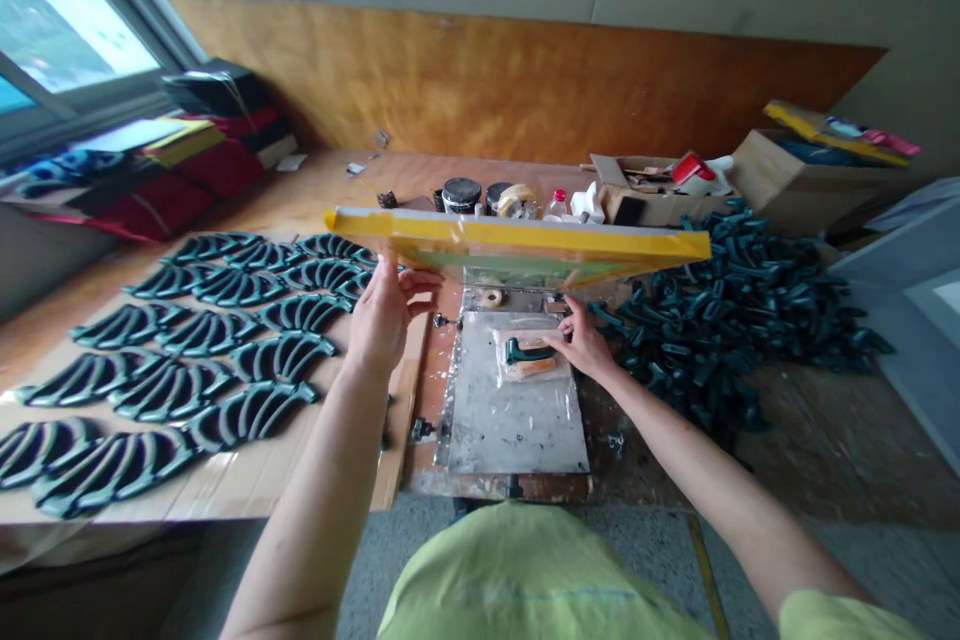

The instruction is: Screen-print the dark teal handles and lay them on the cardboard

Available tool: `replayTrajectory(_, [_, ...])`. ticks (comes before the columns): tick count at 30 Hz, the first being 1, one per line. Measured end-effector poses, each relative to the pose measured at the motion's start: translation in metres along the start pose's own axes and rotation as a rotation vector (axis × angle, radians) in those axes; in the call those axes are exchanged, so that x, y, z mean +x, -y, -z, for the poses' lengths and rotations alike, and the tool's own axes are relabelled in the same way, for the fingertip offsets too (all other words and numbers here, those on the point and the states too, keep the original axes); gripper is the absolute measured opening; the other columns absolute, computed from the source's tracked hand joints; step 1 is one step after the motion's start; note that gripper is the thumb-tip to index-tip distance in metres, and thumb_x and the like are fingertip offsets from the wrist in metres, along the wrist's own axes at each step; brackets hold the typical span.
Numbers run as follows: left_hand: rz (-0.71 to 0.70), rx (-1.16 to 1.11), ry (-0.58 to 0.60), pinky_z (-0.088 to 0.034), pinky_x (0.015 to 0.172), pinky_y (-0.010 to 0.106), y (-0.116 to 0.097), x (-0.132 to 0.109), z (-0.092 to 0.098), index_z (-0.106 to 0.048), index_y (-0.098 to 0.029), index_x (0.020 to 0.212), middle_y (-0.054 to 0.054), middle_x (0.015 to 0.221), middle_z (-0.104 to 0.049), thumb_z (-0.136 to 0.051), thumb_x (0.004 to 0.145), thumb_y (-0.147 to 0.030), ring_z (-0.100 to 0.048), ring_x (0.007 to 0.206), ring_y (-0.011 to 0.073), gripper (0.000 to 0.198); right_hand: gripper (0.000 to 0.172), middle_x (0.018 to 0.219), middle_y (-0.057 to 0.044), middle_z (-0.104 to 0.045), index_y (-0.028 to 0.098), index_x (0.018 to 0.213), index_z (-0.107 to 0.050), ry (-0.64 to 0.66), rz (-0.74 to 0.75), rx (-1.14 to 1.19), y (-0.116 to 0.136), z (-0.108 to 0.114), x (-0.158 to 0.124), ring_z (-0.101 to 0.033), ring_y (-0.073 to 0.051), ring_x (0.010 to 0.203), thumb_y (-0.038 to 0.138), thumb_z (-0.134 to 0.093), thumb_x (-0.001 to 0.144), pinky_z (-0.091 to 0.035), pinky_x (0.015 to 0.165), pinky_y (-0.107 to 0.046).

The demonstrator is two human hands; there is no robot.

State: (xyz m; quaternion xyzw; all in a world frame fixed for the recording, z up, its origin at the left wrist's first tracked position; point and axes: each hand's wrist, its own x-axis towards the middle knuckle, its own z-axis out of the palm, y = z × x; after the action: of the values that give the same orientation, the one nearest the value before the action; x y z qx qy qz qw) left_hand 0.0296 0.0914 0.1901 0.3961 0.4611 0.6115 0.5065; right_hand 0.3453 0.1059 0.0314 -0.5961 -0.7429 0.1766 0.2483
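Observation:
A wide screen frame (517, 236) edged in yellow tape is raised over a metal plate (517, 430). My left hand (386, 315) is at its lower left edge, fingers bent and gripping it from below. On the plate a small pale block (517, 375) under clear film carries a dark green curved handle (525, 352). My right hand (585, 340) is closed at the right end of this handle, thumb and fingertips on it, with one finger pointing up. The fingertips' exact contact is partly hidden.
Rows of fanned dark green handles (172, 385) cover cardboard at left. A loose heap of similar handles (697, 330) lies at right. Behind the frame stand black-lidded jars (461, 194), a red-capped bottle (556, 204) and cardboard boxes (810, 185). Clamp knobs (422, 430) flank the plate.

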Motion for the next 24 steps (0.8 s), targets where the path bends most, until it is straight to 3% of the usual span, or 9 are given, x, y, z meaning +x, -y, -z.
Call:
replayTrajectory(2, [-0.011,-0.027,-0.076,-0.048,0.059,0.022,0.01,-0.004,-0.001,-0.057,-0.021,0.108,0.004,0.084,-0.069,-0.048,0.086,-0.061,-0.066,0.076,0.0148,0.046,0.07,0.103,-0.007,-0.066,0.022,0.142,-0.039,0.083,0.093,-0.079,0.007,-0.009,-0.009,-0.061,-0.021,0.093,0.035,-0.069,0.08,-0.047,0.083,-0.035])
replayTrajectory(4, [0.058,-0.015,-0.119,-0.047,0.059,0.021,0.032,-0.021,0.0,-0.054,-0.022,0.119,0.005,0.091,-0.071,-0.051,0.085,-0.061,-0.067,0.076,0.0147,0.053,0.043,0.104,-0.007,-0.064,0.024,0.124,-0.058,0.163,0.152,-0.179,0.017,-0.011,-0.013,-0.058,-0.022,0.1,0.03,-0.067,0.083,-0.044,0.088,-0.036])
replayTrajectory(7, [0.454,0.083,0.081,-0.05,0.058,0.026,0.081,-0.065,-0.001,-0.06,-0.015,0.118,0.014,0.102,-0.072,-0.058,0.079,-0.064,-0.069,0.081,0.0211,0.063,0.014,0.097,-0.007,-0.062,0.022,0.099,-0.067,0.123,0.19,-0.237,0.045,-0.01,-0.026,-0.054,-0.022,0.1,0.027,-0.063,0.087,-0.042,0.088,-0.036])
replayTrajectory(10, [0.762,0.02,0.197,-0.055,0.065,0.034,0.123,-0.111,-0.003,-0.062,-0.017,0.116,0.017,0.112,-0.071,-0.06,0.078,-0.065,-0.069,0.095,0.028,0.062,0.013,0.091,-0.007,-0.061,0.021,0.097,-0.067,0.106,0.409,-0.235,0.086,-0.021,-0.053,-0.052,-0.022,0.094,0.027,-0.057,0.091,-0.042,0.086,-0.035])
replayTrajectory(13, [0.81,-0.089,0.049,-0.056,0.064,0.032,0.143,-0.136,0.015,-0.062,-0.017,0.095,0.011,0.092,-0.074,-0.063,0.08,-0.055,-0.072,0.085,0.0244,0.04,0.021,0.092,-0.004,-0.063,0.024,0.109,-0.065,0.216,0.694,-0.154,0.105,-0.031,-0.078,-0.053,-0.02,0.091,0.024,-0.051,0.094,-0.042,0.086,-0.033])
replayTrajectory(15, [0.807,-0.043,-0.122,-0.055,0.06,0.028,0.147,-0.142,0.051,-0.059,-0.018,0.088,0.007,0.081,-0.073,-0.061,0.083,-0.049,-0.072,0.074,0.0212,0.032,0.029,0.097,-0.003,-0.065,0.025,0.119,-0.062,0.228,0.668,-0.113,0.087,-0.023,-0.083,-0.054,-0.018,0.094,0.018,-0.051,0.093,-0.044,0.086,-0.031])
replayTrajectory(19, [0.735,0.223,-0.479,-0.056,0.062,0.029,0.158,-0.147,0.164,-0.058,-0.02,0.088,0.004,0.068,-0.072,-0.055,0.085,-0.045,-0.071,0.066,0.0201,0.025,0.05,0.107,-0.007,-0.065,0.02,0.114,-0.067,0.076,0.148,-0.29,-0.012,0.029,-0.075,-0.054,-0.019,0.103,-0.006,-0.043,0.079,-0.045,0.092,-0.032])
replayTrajectory(22, [0.817,0.438,-0.603,-0.054,0.052,0.032,0.173,-0.153,0.231,-0.057,-0.021,0.072,0.006,0.055,-0.067,-0.053,0.083,-0.048,-0.067,0.053,0.0227,0.03,0.05,0.115,-0.011,-0.064,0.019,0.104,-0.072,0.143,-0.07,-0.421,-0.088,0.062,-0.076,-0.056,-0.021,0.106,-0.008,-0.047,0.071,-0.047,0.092,-0.034])
replayTrajectory(24, [0.778,0.617,-0.549,-0.049,0.041,0.034,0.177,-0.153,0.249,-0.054,-0.022,0.061,0.006,0.044,-0.061,-0.053,0.08,-0.051,-0.06,0.042,0.0249,0.034,0.041,0.117,-0.01,-0.064,0.022,0.095,-0.074,0.213,-0.081,-0.426,-0.118,0.071,-0.082,-0.057,-0.023,0.108,-0.004,-0.054,0.071,-0.047,0.093,-0.035])
